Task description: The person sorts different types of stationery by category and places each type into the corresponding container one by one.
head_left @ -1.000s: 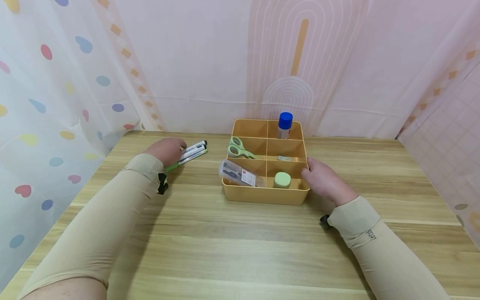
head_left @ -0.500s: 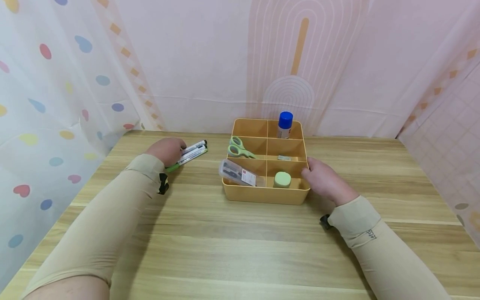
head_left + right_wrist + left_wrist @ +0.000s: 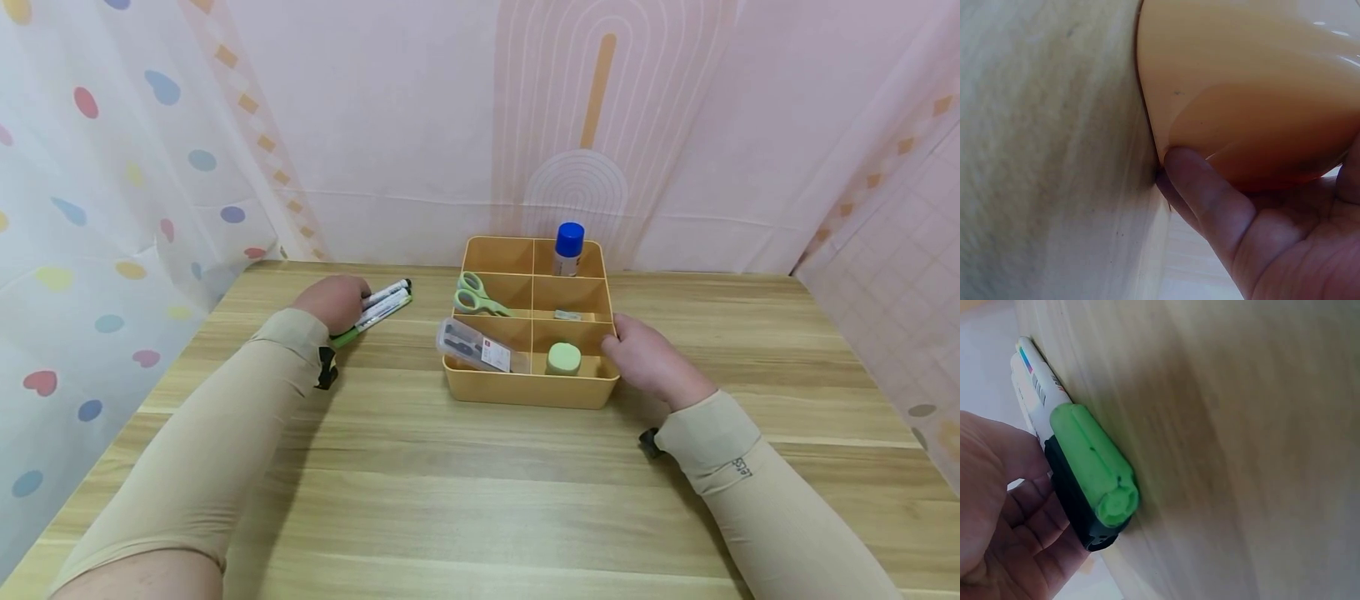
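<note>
My left hand (image 3: 333,304) grips a small bundle of markers (image 3: 386,306) on the left of the table, its thumb against them. In the left wrist view, a green-capped marker (image 3: 1094,465) lies beside a black-capped one (image 3: 1069,487), both with white barrels. My right hand (image 3: 651,360) holds the right side of a tan desk organizer (image 3: 532,390), thumb at the rim. The right wrist view has its fingers (image 3: 1210,200) along the outer wall, tips near the table. The organizer contains green scissors (image 3: 476,298), a clear case (image 3: 480,346) and a blue-capped glue stick (image 3: 568,250).
A pale green rounded block (image 3: 563,358) sits in the organizer's front right compartment, and a small greyish item (image 3: 567,316) lies behind it. The wooden table (image 3: 465,492) meets a patterned curtain (image 3: 405,142) at its back edge.
Almost nothing differs. The left hand stays at the markers, and the right hand stays at the organizer's side; the whole head view shifts very slightly.
</note>
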`<state>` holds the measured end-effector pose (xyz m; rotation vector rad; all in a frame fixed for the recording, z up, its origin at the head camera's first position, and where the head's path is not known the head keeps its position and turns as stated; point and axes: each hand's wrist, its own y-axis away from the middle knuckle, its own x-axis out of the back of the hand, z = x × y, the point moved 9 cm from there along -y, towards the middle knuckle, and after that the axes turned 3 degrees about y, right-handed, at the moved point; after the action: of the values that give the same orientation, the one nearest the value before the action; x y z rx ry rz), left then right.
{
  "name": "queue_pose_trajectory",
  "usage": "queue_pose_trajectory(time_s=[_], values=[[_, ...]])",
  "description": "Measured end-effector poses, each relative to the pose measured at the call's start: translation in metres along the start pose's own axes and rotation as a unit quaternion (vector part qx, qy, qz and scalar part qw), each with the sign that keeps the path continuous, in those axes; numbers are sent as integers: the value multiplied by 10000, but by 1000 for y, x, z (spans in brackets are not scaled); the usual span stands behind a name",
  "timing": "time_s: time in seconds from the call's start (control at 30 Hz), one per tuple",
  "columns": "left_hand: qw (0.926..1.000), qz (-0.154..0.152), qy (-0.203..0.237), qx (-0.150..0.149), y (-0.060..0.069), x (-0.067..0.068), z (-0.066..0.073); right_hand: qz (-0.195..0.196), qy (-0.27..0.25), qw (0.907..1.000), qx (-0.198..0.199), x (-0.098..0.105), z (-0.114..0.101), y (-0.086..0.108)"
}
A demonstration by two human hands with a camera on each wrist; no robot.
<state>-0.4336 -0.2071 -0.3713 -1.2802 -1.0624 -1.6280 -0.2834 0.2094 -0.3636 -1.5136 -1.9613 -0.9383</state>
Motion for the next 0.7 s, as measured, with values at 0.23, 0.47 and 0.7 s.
queue_pose_trajectory(time_s=[0.23,0.47,0.7], values=[[9998,85,154,113,0,5,-2,19,3,10000,14,1,-1,0],[9994,149,215,233,1,11,0,39,-64,10000,57,1,0,0],[9984,283,462,186,7,24,13,52,-77,9999,79,0,0,0]])
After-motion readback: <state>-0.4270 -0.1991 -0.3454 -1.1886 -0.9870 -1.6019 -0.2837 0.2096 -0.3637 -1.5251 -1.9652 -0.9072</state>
